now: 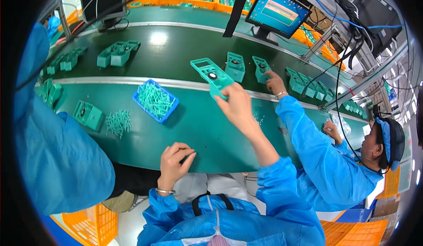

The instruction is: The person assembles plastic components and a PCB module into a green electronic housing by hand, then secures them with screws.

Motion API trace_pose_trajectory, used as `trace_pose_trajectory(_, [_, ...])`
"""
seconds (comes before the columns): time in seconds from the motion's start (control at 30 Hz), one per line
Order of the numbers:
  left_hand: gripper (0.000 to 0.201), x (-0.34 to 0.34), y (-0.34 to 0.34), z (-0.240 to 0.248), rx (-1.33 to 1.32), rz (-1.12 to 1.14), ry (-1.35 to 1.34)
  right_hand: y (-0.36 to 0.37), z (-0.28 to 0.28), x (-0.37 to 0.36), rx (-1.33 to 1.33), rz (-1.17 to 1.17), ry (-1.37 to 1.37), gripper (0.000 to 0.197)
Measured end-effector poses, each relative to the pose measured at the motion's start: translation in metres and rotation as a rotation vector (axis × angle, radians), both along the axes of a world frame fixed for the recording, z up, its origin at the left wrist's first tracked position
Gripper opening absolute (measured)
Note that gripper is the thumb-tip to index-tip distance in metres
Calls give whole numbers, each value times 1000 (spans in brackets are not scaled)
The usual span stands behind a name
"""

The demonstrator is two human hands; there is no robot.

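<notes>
My right hand (239, 107) grips the near end of a green plastic housing (211, 75). The housing has a rectangular opening and a round black part with a light centre, and is tilted over the edge of the conveyor belt. Low over the near edge of the green table, my left hand (175, 161) is curled with thumb and forefinger close together; whether anything is between them is hidden. Left of the held housing, a blue tray (174, 106) is heaped with thin green plastic pins (154, 98).
More green housings (235, 66) stand along the conveyor belt (176, 48). A loose pin pile (118, 122) and another housing (88, 115) lie at left, beside a blue-sleeved person (61, 153). At right, a co-worker's hand (276, 84) touches a housing (261, 69). A monitor (278, 11) stands behind.
</notes>
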State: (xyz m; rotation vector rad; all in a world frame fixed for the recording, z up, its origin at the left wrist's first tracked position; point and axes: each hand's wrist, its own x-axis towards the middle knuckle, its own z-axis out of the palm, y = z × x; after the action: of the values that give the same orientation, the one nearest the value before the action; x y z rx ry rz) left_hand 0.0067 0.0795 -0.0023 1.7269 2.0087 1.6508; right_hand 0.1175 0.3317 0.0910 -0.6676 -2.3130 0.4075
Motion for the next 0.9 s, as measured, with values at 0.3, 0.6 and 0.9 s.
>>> trace_pose_trajectory(0.3, [12, 1, 4, 2, -65, -66, 100, 93, -40, -145, -42, -411, -237, 23])
trace_pose_trajectory(0.6, [11, 0, -1, -3, -117, -50, 101, 34, -55, -96, 119, -52, -120, 37])
trace_pose_trajectory(0.9, [12, 3, 9, 2, -182, 5, 137, -31, -100, 34, -90, 147, -129, 31])
